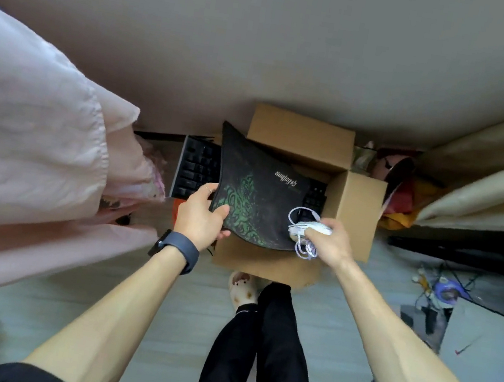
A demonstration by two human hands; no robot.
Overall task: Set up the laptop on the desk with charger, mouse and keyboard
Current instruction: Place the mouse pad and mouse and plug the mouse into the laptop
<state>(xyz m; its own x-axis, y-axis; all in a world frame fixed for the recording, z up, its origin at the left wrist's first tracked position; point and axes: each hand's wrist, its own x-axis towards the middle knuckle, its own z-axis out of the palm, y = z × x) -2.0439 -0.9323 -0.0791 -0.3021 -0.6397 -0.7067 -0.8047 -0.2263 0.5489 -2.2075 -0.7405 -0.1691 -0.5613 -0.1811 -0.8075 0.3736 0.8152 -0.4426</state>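
Over the open cardboard box [353,207], the left hand [198,218] pinches the near-left corner of the black-and-green mouse pad [257,191], thumb on top. Just right, the right hand [331,241] curls round a white mouse [317,228] and its looped cable [304,248]. The black keyboard [196,167] lies under the pad, jutting left.

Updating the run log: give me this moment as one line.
left grip: holds mouse pad | right grip: holds white wired mouse | keyboard: partly in cardboard box

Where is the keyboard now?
Head view, centre-left: the keyboard sticks out left of the cardboard box, mostly hidden behind the mouse pad that the left hand holds.
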